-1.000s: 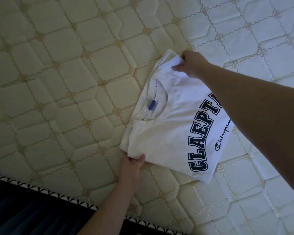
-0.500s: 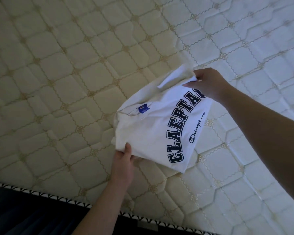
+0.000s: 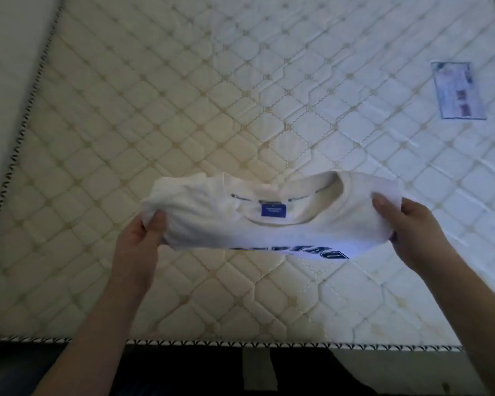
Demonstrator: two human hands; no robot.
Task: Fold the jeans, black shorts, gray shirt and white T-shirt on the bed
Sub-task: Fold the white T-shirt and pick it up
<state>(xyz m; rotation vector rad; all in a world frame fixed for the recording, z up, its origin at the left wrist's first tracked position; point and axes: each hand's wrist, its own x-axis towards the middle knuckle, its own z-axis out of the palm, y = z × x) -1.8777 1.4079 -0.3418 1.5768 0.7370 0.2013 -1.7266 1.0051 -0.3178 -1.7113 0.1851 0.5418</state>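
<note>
Quilted cream mattress of the bed, stitched in diamonds, fills the view. Both hands hold a folded white T-shirt above it, near its front edge. Left hand grips one soft, bunched end, right hand the other. Dark printed letters are mostly hidden under the fold. A blurred, unreadable label lies far right.

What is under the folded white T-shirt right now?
Only the quilted mattress shows below the white T-shirt, which the left hand and right hand hold. The patch directly beneath is hidden.
</note>
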